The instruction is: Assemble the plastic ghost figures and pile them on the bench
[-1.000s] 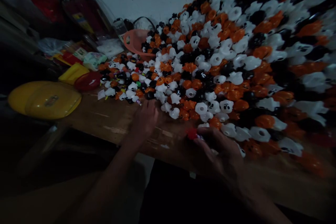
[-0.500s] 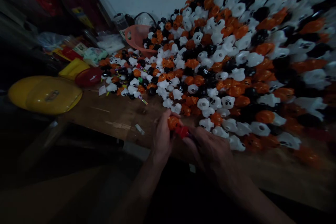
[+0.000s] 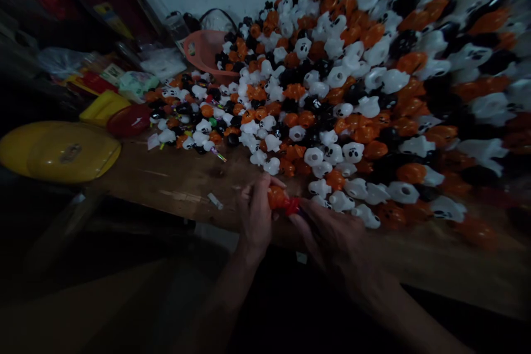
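Near the front edge of the wooden table (image 3: 166,177), my left hand (image 3: 257,213) has its fingers closed round an orange pumpkin-like piece (image 3: 276,197). My right hand (image 3: 332,232) grips a red piece (image 3: 292,206) with a darker, bluish part that runs back into the fingers. The red piece meets the right side of the orange one; whether they are joined cannot be made out. Behind both hands lies a large pile of white ghost (image 3: 353,152), orange and black plastic pieces.
A pink basket (image 3: 194,50) stands against the wall behind the pile. At the left are a yellow rounded object (image 3: 62,152), a red dish (image 3: 129,120), a yellow container (image 3: 103,108) and plastic bags (image 3: 139,84). A small pale strip (image 3: 214,201) lies on the table.
The view has shifted slightly, so the background sits further left. The red piece and my right hand are a little further from my left hand, and more of the orange piece shows.
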Demonstrator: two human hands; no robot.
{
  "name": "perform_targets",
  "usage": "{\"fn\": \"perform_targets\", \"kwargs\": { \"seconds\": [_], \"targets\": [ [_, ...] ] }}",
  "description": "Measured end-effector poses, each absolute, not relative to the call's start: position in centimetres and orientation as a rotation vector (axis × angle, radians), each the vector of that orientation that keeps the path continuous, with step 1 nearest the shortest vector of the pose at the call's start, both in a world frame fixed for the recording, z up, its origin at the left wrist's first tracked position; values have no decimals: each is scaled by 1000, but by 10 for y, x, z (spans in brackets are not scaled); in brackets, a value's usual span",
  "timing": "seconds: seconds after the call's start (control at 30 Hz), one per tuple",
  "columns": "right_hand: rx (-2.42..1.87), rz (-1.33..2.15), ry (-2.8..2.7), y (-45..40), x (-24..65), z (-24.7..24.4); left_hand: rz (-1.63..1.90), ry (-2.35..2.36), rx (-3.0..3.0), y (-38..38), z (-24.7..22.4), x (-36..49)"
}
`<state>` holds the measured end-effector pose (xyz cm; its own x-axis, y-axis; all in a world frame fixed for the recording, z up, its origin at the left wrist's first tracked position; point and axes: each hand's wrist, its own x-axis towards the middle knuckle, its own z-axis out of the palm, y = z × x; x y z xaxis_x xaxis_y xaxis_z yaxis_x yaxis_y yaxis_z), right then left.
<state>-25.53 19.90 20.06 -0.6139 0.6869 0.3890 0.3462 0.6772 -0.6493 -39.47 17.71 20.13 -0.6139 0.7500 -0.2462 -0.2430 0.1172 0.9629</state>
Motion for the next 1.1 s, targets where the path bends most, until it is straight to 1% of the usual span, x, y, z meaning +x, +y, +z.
{"fn": "perform_targets", "kwargs": {
  "seconds": [0.23, 0.33, 0.4, 0.57, 0.7, 0.77, 0.83, 0.93, 1.03, 1.1],
  "targets": [
    [-779, 561, -2353, 195, -252, 204, 1491, 1975, 1092, 169, 207, -389],
    [-751, 509, -2370, 194, -254, 203, 1429, 2063, 1256, 167, 206, -387],
    [-732, 469, -2366, 194, -259, 201, 1428, 2057, 1248, 166, 205, -387],
    [-627, 395, -2301, 196, -284, 189, 1469, 2084, 934, 170, 207, -394],
    [-719, 163, -2239, 194, -298, 180, 1516, 2143, 800, 176, 214, -397],
    [-717, 164, -2254, 193, -295, 179, 1525, 2125, 758, 177, 214, -396],
    [-685, 228, -2288, 195, -288, 181, 1503, 2087, 813, 177, 211, -396],
    [-635, 300, -2391, 198, -273, 188, 1373, 2055, 1124, 177, 207, -400],
    [-632, 241, -2464, 200, -264, 192, 1183, 2081, 1390, 176, 201, -406],
    [-641, 165, -2480, 200, -263, 191, 1134, 2091, 1390, 176, 199, -407]
  ]
}}
